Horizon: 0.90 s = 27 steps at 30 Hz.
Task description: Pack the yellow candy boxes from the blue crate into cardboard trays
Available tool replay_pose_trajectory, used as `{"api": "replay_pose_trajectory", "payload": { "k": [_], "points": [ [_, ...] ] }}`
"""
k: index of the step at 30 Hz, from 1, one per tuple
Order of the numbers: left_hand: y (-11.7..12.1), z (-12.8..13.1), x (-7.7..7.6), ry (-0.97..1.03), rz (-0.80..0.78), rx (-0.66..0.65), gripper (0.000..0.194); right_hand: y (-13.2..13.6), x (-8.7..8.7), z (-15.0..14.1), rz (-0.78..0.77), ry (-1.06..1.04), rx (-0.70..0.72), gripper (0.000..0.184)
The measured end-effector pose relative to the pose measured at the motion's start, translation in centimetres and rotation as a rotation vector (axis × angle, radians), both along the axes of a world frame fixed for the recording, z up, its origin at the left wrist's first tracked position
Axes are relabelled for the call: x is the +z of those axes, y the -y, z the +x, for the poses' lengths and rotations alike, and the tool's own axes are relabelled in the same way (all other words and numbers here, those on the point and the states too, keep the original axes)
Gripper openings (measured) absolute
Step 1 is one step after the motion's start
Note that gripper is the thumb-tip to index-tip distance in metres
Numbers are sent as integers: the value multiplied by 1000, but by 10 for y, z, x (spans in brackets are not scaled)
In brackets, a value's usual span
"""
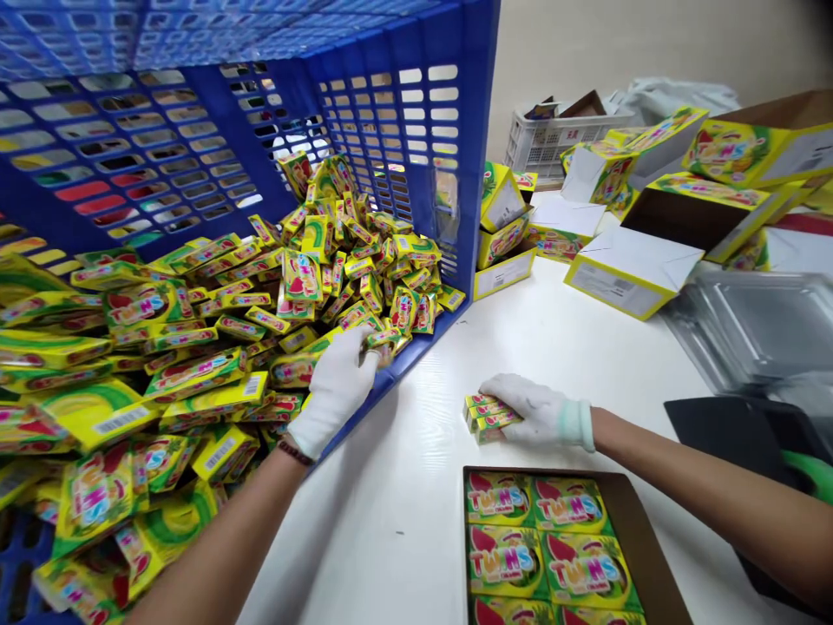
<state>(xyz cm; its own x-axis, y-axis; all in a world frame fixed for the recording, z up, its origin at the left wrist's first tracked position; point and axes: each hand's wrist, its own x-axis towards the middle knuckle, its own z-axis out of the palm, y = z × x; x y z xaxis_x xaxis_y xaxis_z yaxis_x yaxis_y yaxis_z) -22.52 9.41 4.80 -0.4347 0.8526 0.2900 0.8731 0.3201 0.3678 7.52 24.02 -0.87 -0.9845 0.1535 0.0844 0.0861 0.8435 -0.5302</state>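
My left hand (342,378), in a white glove, reaches to the front edge of a tipped blue crate (478,113). Its fingers are closed on a small yellow-green candy box (383,338) at the edge of a heap of loose candy boxes (214,373). On the white table, my gloved right hand (530,408) grips a few small candy boxes (485,419) standing side by side. Just below it lies an open carton (651,555) with candy boxes (582,564) laid flat in two columns, their printed fronts facing up.
Behind the table's right side lie several yellow display cartons (625,269), some open. A white crate (553,139) stands at the back wall. Clear plastic trays (768,321) and a black object (722,443) are at the right, close to my right forearm.
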Motion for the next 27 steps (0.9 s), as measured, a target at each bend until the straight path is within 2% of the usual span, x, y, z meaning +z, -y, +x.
{"api": "replay_pose_trajectory", "payload": {
  "k": [3, 6, 8, 11, 14, 16, 19, 21, 23, 27],
  "points": [
    [-4, 28, -7, 357, 126, -30, 39, 6, 20, 1, 21, -102, 106, 36],
    [-24, 60, -20, 501, 36, -161, 42, 12, 28, -9, 140, -135, 248, 30],
    [-40, 76, -29, 551, -23, -232, 43, 13, 23, -17, 260, -145, 284, 25],
    [-51, 88, -45, 658, -35, -300, 37, 7, 7, -23, 404, -206, 223, 28],
    [-39, 96, -65, 742, 12, -303, 54, -1, -5, -24, 360, -250, 155, 57],
    [-25, 106, -81, 828, 148, -270, 58, -4, -9, -26, 239, -249, 135, 76],
    [-12, 128, -103, 959, 443, -194, 64, -2, -13, -31, 73, -200, 86, 79],
    [-13, 139, -113, 1026, 574, -148, 65, 0, -16, -33, 57, -177, 60, 77],
    [-19, 145, -120, 1089, 598, -141, 65, 1, -18, -33, 112, -174, 66, 77],
    [-33, 141, -122, 1132, 527, -182, 79, 0, -20, -41, 243, -79, 122, 78]
  ]
}}
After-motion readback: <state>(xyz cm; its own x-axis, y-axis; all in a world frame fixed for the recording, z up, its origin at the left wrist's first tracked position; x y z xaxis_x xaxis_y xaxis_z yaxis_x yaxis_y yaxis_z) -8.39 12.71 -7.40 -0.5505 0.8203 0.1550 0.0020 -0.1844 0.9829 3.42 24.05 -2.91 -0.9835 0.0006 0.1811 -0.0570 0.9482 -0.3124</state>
